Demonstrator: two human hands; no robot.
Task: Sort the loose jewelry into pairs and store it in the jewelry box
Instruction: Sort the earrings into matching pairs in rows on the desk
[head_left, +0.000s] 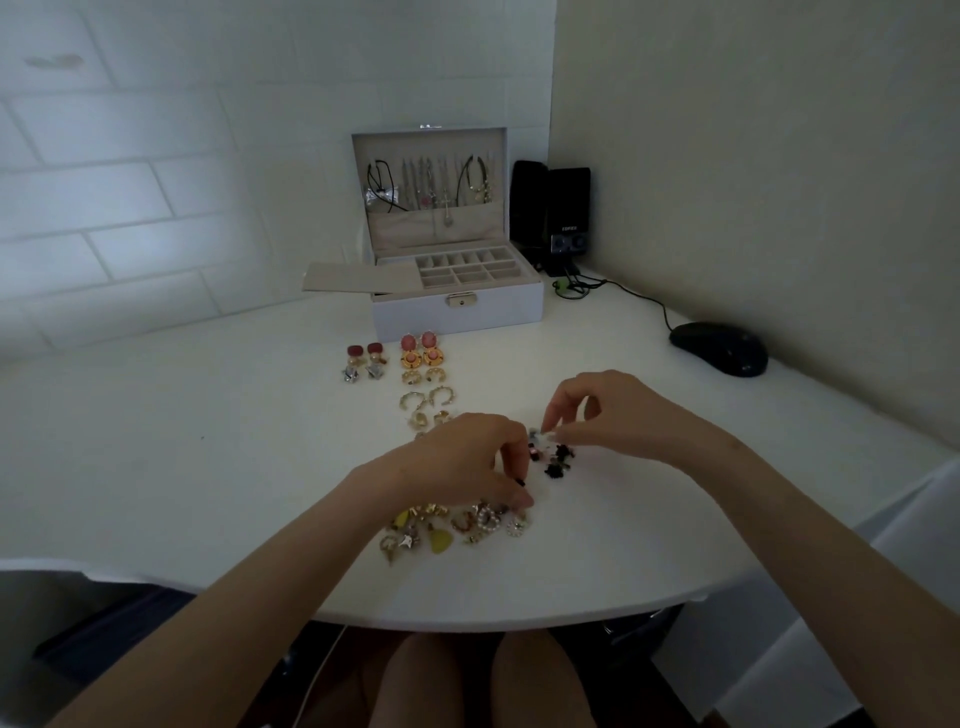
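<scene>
The sorting is well under way, the storing not yet begun; a double column of matched pairs lies on the table just in front of the jewelry box, with red, pink, orange, silver and gold earrings set two by two; the box stands at the far middle with its lid up, necklaces hanging inside the lid, and the small compartments of its top tray look bare as far as can be seen.

Much is left; a loose heap of gold, pearl and yellow pieces lies unsorted near the table's near edge, and a small dark cluster sits just right of it, between the hands; all of this has yet to be paired, and every pair has yet to go into the box.

Both forearms reach in from the near edge and meet over the dark cluster; the right hand is arched, palm down, its fingertips pinched on a small pale piece at the cluster's far side; the left hand is curled, knuckles up, fingertips down at the cluster's left side; whether it holds anything I cannot tell.
</scene>
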